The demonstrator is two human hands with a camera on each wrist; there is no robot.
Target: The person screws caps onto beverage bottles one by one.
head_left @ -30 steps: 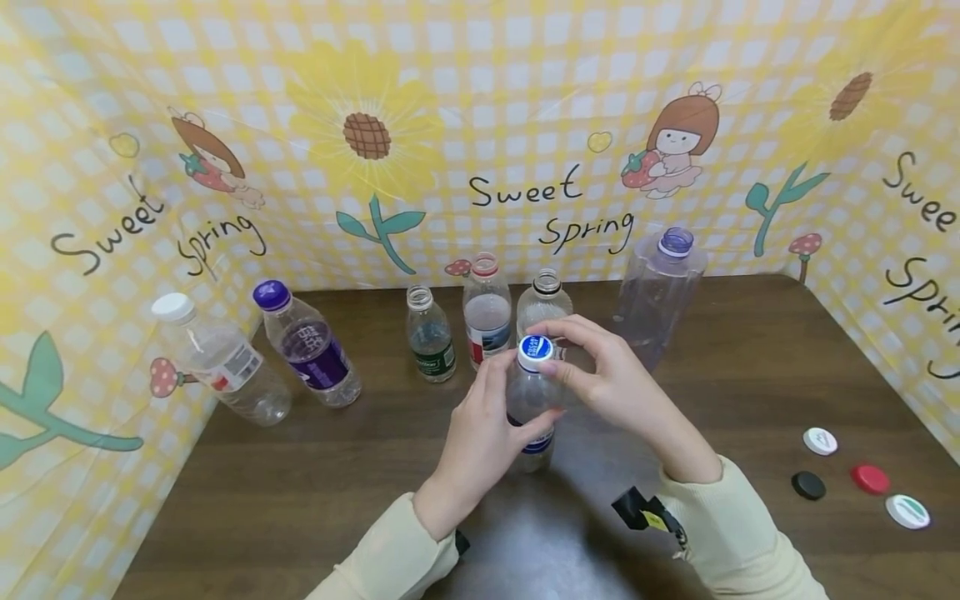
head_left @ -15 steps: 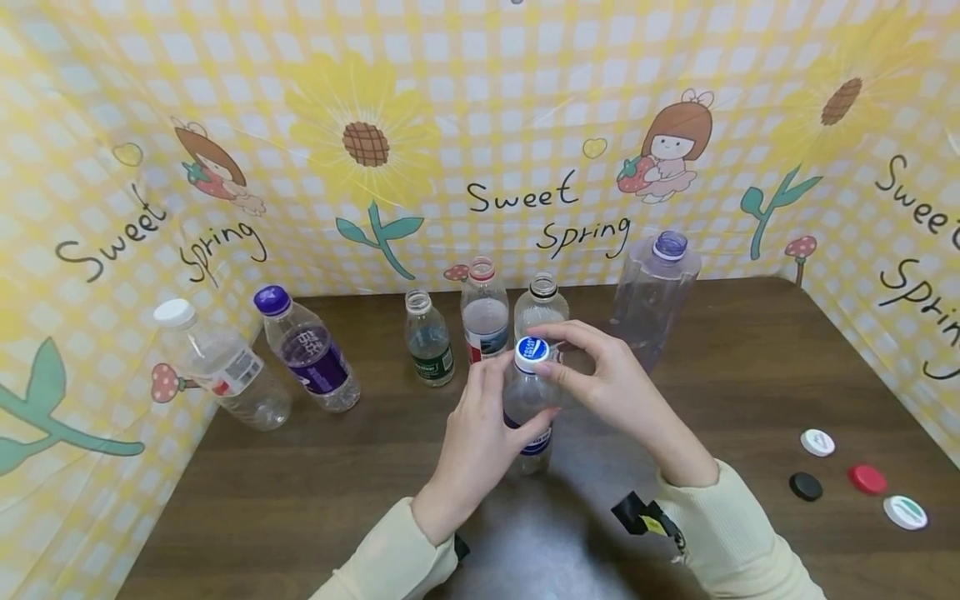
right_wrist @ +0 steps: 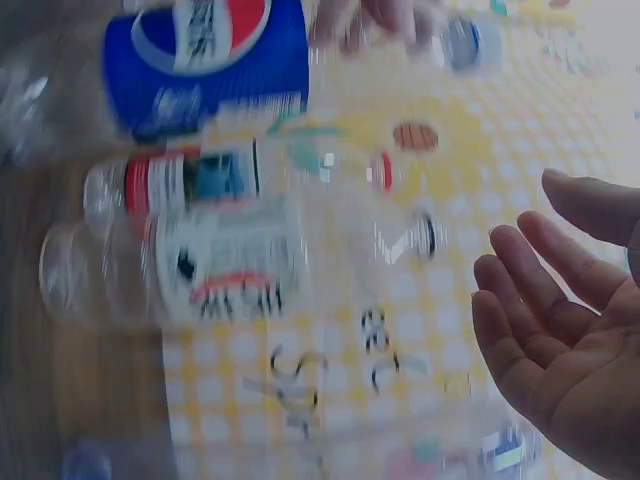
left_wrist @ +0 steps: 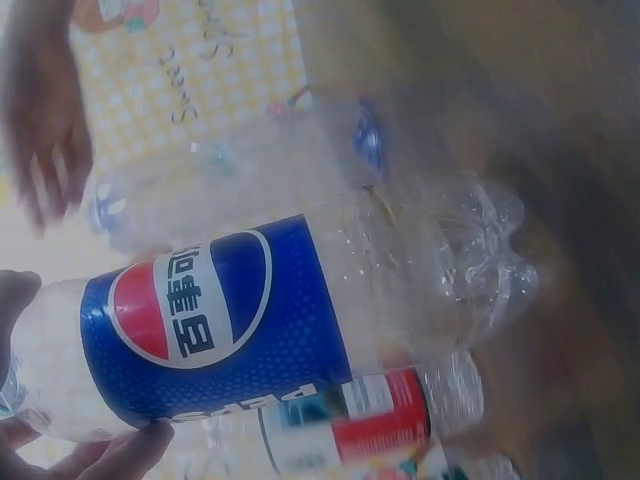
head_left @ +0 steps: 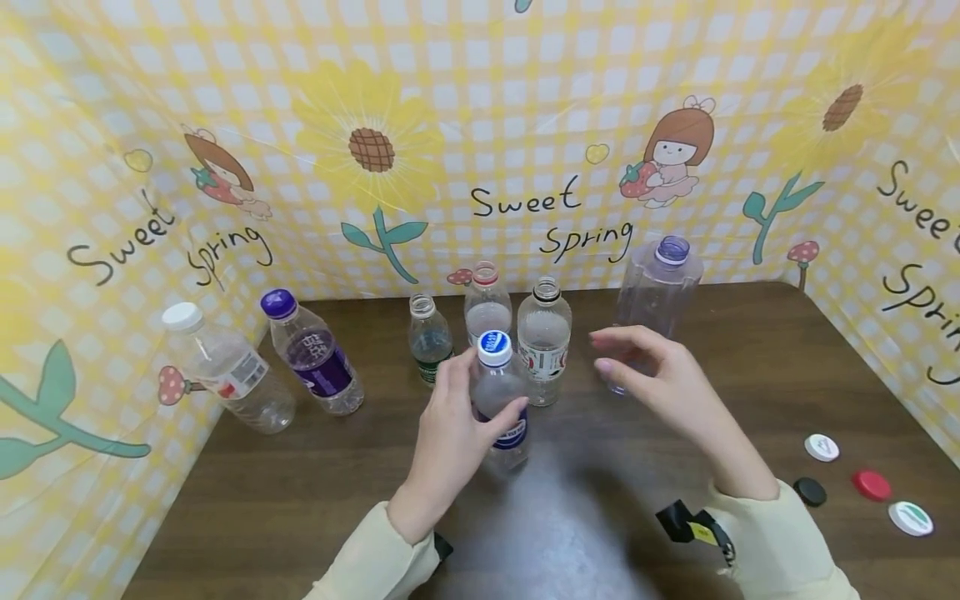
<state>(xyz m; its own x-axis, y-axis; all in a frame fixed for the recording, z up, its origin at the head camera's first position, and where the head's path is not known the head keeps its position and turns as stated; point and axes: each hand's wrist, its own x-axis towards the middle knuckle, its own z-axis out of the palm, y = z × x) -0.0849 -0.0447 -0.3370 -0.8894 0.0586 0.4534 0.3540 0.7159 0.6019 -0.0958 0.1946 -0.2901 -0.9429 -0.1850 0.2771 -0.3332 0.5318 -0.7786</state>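
My left hand [head_left: 448, 433] grips a clear plastic Pepsi bottle [left_wrist: 215, 310] round its upper part, thumb on one side and fingers on the other. A white cap with a blue top [head_left: 495, 348] sits on its neck. The bottle stands roughly upright over the middle of the table, overlapping the red-ringed bottle [head_left: 487, 312] in the head view. My right hand [head_left: 660, 379] hovers to the right, holding nothing, its fingers loosely bent and apart. Closest to it are a capless bottle with a black neck ring [head_left: 546, 333] and a large purple-tinted bottle [head_left: 660, 287].
A small capless green-label bottle [head_left: 430, 333] stands at the back. To the left are a purple-capped bottle [head_left: 315, 358] and a white-capped one [head_left: 228, 367]. Loose caps lie at right: white [head_left: 822, 447], black [head_left: 810, 492], red [head_left: 872, 485], white-and-green [head_left: 911, 517].
The right hand has let go of the bottle cap and moved away to the right. My left hand has shifted left with the Pepsi bottle, uncovering the black-ringed bottle behind.
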